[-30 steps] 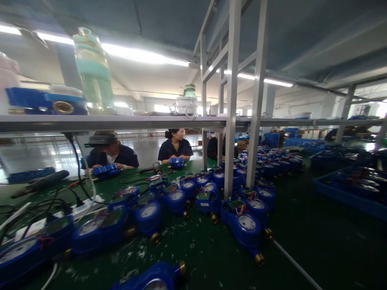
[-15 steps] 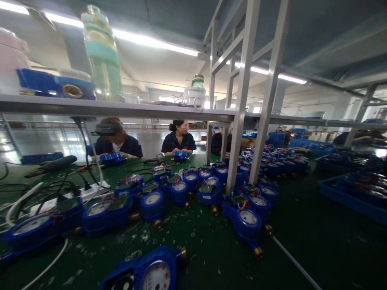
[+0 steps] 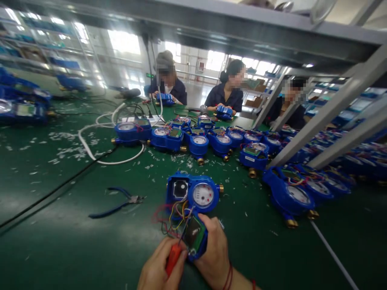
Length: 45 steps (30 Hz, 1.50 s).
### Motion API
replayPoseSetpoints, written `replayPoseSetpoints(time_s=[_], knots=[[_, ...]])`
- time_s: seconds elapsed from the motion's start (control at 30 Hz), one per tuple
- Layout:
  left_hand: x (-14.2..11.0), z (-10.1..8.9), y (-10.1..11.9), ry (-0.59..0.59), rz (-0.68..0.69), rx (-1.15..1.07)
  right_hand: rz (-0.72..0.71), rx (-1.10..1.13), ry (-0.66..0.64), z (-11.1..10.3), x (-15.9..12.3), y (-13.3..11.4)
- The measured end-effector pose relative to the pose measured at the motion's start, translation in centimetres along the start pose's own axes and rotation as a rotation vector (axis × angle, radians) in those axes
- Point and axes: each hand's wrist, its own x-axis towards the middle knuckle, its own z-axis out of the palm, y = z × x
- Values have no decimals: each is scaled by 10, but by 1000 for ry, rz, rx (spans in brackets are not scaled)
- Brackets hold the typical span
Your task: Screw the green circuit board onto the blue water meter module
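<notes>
Underfoot of everything lies a dark green bench mat, littered with white scraps. At the left edge sit blurred blue meters; a white cable loops across, and blue-handled pliers lie left of centre. At bottom centre the left hand is closed around a red-handled tool, and the right hand grips a blue display module, wired to an open blue water meter. Behind runs a row of blue meters; three seated workers face it under grey shelf struts at right.

We count three seated co-workers in dark blue tops at upper centre, one pair of blue-handled pliers at lower left, and two hands at the bottom.
</notes>
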Motion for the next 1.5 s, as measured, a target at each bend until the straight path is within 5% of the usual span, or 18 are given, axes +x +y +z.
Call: replayPoseSetpoints(time_s=[0.1, 0.4, 0.8, 1.03, 1.2, 1.5], knots=[[-3, 2, 10, 94, -6, -54, -17, -14, -2, -5, 2, 1], [-4, -3, 13, -44, -38, -110, -5, -8, -23, -3, -2, 0], [0, -14, 4, -179, 210, -70, 34, 76, -41, -2, -9, 0], [1, -9, 9, -63, 108, 2, -86, 32, 47, -6, -2, 2], [2, -10, 13, -94, 116, 9, -214, 0, 86, -9, 2, -1], [9, -19, 15, -223, 171, -32, -52, -69, -30, -3, -4, 4]])
